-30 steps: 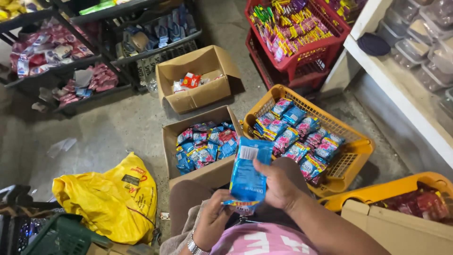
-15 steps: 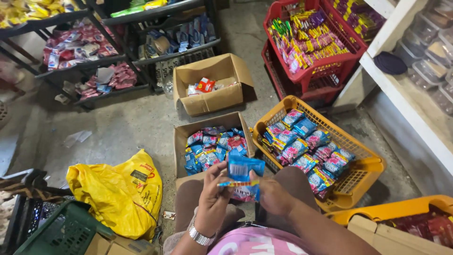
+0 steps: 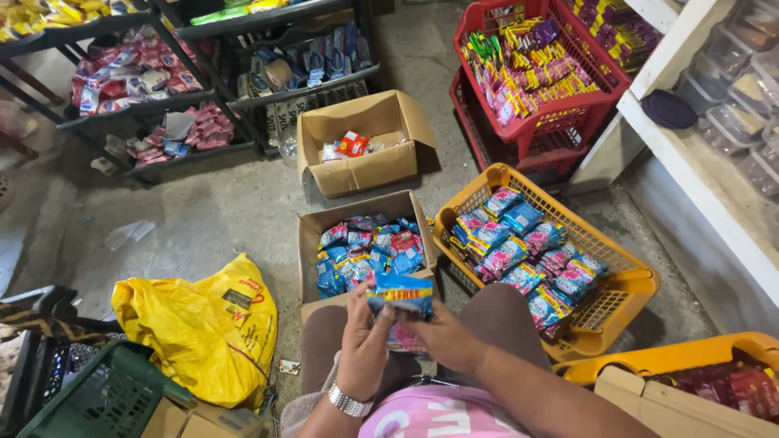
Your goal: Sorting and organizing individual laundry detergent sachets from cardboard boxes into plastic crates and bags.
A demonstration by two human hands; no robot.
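Note:
Both my hands hold a small stack of blue snack packets (image 3: pixel 401 297) over my lap. My left hand (image 3: pixel 364 345), with a silver watch at the wrist, grips the stack's left side. My right hand (image 3: pixel 449 337) grips its right side and underside. Just beyond the packets stands an open cardboard box (image 3: pixel 311 243) filled with several blue and pink packets. To its right an orange plastic basket (image 3: pixel 629 284) holds several more of the same packets.
A second cardboard box (image 3: pixel 369 172) with a red packet sits farther back. Red baskets (image 3: pixel 560 113) of sweets stand at the back right, dark shelves (image 3: pixel 146 105) at the back left. A yellow bag (image 3: pixel 199 328) and green crate (image 3: pixel 105 397) lie left; another orange basket (image 3: pixel 649 365) right.
The tall blue packet held up a second ago has come down and been folded into a lower, compact stack in both hands. The view has shifted slightly.

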